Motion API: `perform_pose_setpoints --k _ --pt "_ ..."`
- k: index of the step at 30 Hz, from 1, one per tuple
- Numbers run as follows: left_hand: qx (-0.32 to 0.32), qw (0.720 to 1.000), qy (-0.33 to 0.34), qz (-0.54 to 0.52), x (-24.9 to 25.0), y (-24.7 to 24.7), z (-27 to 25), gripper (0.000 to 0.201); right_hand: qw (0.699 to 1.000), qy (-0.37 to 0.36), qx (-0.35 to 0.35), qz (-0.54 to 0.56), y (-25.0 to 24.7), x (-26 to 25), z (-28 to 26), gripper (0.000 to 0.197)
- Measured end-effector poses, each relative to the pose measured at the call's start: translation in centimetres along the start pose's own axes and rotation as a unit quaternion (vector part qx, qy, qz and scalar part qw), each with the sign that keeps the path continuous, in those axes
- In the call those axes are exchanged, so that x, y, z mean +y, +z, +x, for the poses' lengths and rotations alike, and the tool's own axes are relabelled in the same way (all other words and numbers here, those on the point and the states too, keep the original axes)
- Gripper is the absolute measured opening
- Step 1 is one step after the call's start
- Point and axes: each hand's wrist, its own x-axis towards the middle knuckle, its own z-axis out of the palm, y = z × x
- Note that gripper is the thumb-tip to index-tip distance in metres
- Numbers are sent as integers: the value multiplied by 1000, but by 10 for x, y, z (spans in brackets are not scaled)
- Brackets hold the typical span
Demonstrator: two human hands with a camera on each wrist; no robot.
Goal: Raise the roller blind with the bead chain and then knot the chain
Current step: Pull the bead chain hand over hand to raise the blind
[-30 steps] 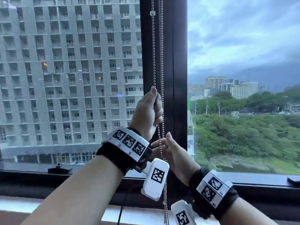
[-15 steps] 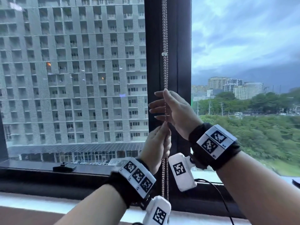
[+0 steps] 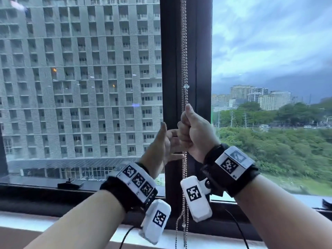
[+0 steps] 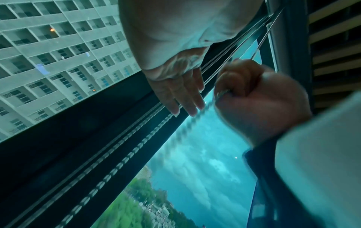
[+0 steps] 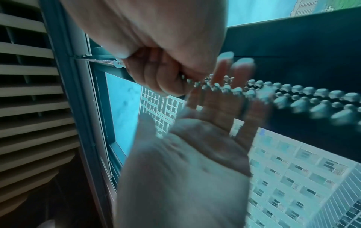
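Observation:
The metal bead chain [image 3: 184, 60] hangs as a doubled loop in front of the dark window post. A small white connector [image 3: 186, 86] sits on it just above my hands. My right hand [image 3: 191, 130] is a fist that grips the chain, thumb on top; the right wrist view shows the beads [image 5: 293, 91] running out of that fist [image 5: 162, 74]. My left hand [image 3: 169, 141] is to the left of it and slightly lower, with straight fingers [image 4: 187, 98] beside the strands [image 4: 129, 155] and holding nothing. The roller blind itself is out of view.
The dark vertical window post [image 3: 170, 69] stands behind the chain, with glass on both sides. Below runs a dark frame and a pale sill [image 3: 53, 221]. A small black fitting [image 3: 71, 185] lies on the frame at the left. Slatted louvres [image 5: 29, 92] show in the right wrist view.
My left hand, which gripped the chain and pulled it down, has let go and opened. My right hand, open and reaching high half a second ago, now grips the chain. The connector has travelled downward.

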Motion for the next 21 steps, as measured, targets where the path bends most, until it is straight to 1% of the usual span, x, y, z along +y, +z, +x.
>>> perform_pose_setpoints --k 3,5,7,12,14,17,19,21 --pt "-11 999 49 -20 35 2 11 69 1000 4 -1 -6 -4 8 -5 47" --pt "-10 997 71 -13 55 5 18 61 1000 8 -3 -19 -4 11 -7 43" --pt "-4 996 84 6 70 9 24 54 1000 12 -6 -21 -5 12 -10 45" --pt "15 992 125 29 97 21 37 45 999 34 -11 -39 -9 19 -18 44" --pt "21 991 127 29 100 26 39 44 998 43 -8 -39 -12 26 -21 46" --pt "28 993 116 -14 93 33 41 46 997 63 4 -51 -17 39 -27 48" --pt "30 993 104 -43 83 34 41 48 995 75 14 -66 -22 51 -34 48" --pt "37 994 94 -45 66 35 38 49 992 89 21 -83 -26 65 -45 48"
